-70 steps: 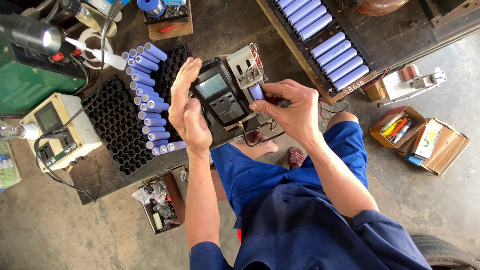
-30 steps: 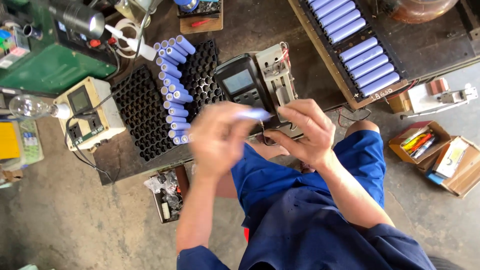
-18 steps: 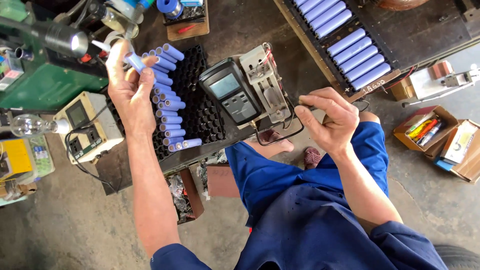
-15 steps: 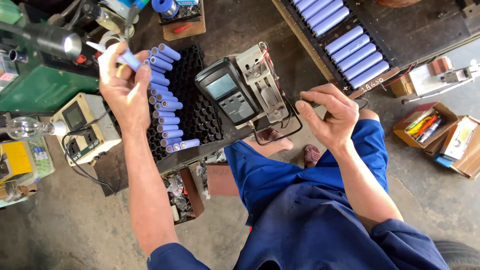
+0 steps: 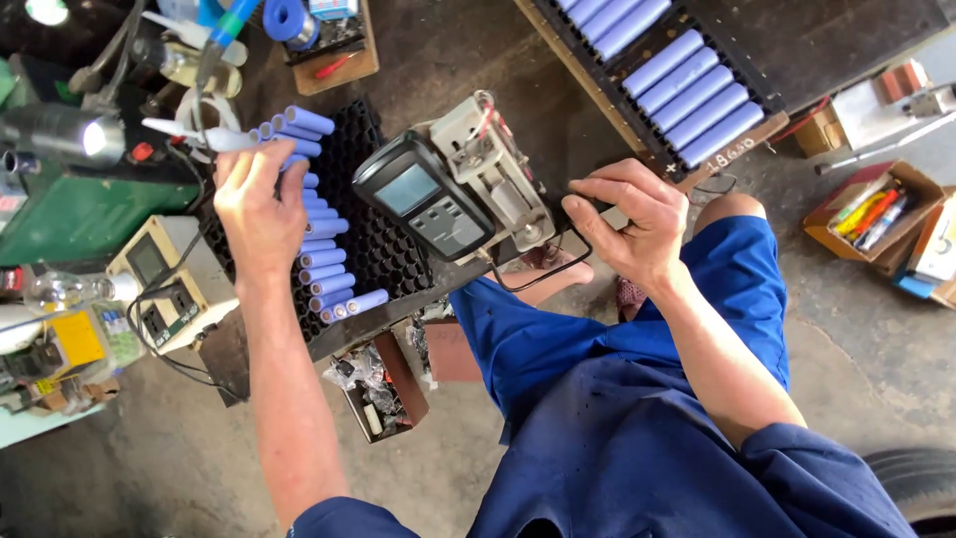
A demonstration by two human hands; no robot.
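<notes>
Blue cells (image 5: 317, 261) under outstretched left hand (image 5: 261, 204); right hand (image 5: 627, 219) curled.

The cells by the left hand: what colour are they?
Light purple-blue cylindrical cells, standing in a black tray; head view.

1. The left hand (image 5: 261, 204) covers the upper end of the row of blue cells (image 5: 321, 261), so whether its fingers pinch one is anyone's guess.
2. The right hand (image 5: 625, 221) hides whatever's under its fingertips at the bench edge.
3. The tray of cells (image 5: 669, 75) up top is cut off by the frame.
4. The meter's (image 5: 425, 196) screen is too small to read.
5. The tyre (image 5: 916, 483) bottom right is only partly in frame.
</notes>
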